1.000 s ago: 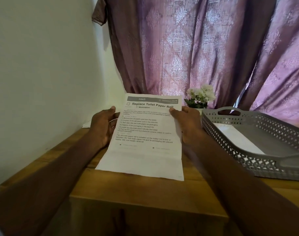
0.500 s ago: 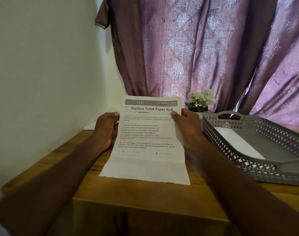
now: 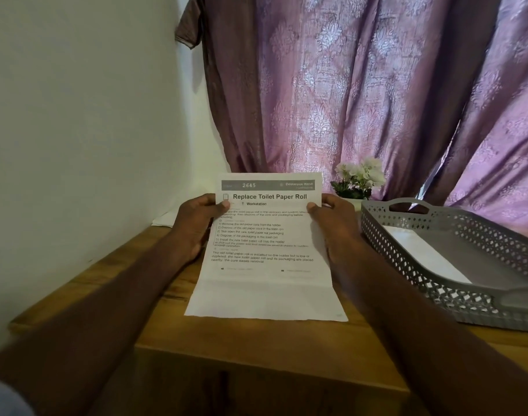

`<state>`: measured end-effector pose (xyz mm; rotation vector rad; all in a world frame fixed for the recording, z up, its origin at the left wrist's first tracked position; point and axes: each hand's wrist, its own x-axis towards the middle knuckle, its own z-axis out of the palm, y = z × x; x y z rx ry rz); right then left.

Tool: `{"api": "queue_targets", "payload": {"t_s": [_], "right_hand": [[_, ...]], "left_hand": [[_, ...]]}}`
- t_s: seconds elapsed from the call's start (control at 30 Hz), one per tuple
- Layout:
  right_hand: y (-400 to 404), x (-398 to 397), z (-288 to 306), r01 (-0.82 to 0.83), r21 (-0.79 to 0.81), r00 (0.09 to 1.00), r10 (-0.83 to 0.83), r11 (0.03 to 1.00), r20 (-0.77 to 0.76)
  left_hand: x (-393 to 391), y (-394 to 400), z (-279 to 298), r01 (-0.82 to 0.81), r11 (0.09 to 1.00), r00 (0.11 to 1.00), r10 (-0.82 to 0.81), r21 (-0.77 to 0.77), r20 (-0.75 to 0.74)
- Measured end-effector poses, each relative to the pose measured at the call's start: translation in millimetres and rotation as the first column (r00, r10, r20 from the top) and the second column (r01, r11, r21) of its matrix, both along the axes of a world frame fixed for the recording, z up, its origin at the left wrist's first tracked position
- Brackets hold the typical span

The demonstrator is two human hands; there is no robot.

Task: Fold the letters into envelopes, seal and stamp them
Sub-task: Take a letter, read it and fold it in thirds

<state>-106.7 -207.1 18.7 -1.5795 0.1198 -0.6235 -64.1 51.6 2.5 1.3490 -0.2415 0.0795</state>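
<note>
Both hands hold the letter by its upper side edges: the left hand pinches the left margin with the thumb laid over the printed face, and the right hand pinches the right margin the same way, fingers curled behind the sheet. Nearest to me, the sheet's bottom edge rests on the wooden bench, and its blank lower part lies sloping forward from a faint horizontal crease just under the print. From there the page rises, tilted up toward the person, with the heading at the top. I judge the step in hand to be the folding of this letter, not yet done. To do it well, the person would best lay the sheet flat on the bench, bring the lower part up along that crease with the side edges matched, and press the fold from the middle outward before turning down the top. Held in the air, the corners could easily drift and the fold come out crooked. To the right, near the right hand, sits a grey perforated tray with white paper inside; whether that is an envelope I cannot tell. Beyond stand a small pot of pale flowers and a purple curtain.
</note>
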Motion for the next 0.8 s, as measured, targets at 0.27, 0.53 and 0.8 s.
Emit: {"api": "queue_targets", "payload": {"t_s": [0.27,0.53,0.8], "right_hand": [[6,-15,9,-0.076,0.159,0.996,0.082,0.984,-0.033],[14,-41,16,-0.223,0.32,0.97,0.244,0.921,-0.024],[11,-37,18,-0.179,0.325,0.978,0.204,0.929,-0.043]], "left_hand": [[0,0,0,-0.099,0.994,0.995,0.099,-0.044,-0.013],[1,3,1,-0.038,0.996,0.993,0.029,-0.076,-0.118],[5,4,-3,-0.131,0.987,0.991,0.126,-0.091,-0.053]]}}
